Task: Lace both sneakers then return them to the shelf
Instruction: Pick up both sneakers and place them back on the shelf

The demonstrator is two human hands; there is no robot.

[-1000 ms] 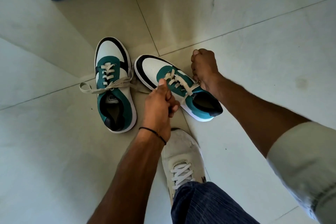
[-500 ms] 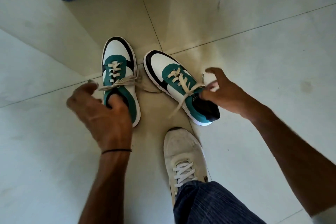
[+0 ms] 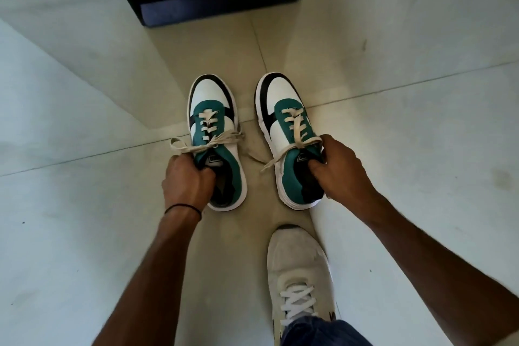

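Two sneakers (image 3: 216, 146) on tiled floor (image 3: 407, 149)

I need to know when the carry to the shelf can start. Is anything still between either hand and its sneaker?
No. The left hand grips the left sneaker at its collar; the right hand grips the right sneaker likewise. The shelf isn't identifiable.

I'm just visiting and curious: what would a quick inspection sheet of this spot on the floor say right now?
Surface: pale tiled floor, bare apart from the shoes.
Job's things: left sneaker and right sneaker, green, white and black, side by side, toes pointing away; laces threaded, ends loose.
Clutter: nothing seen.
Grippers: left hand grips the left sneaker's collar; right hand grips the right sneaker's collar.
Cables: nothing seen.
Surroundings: dark blue furniture beyond the sneakers; the person's own white shoe near the bottom.
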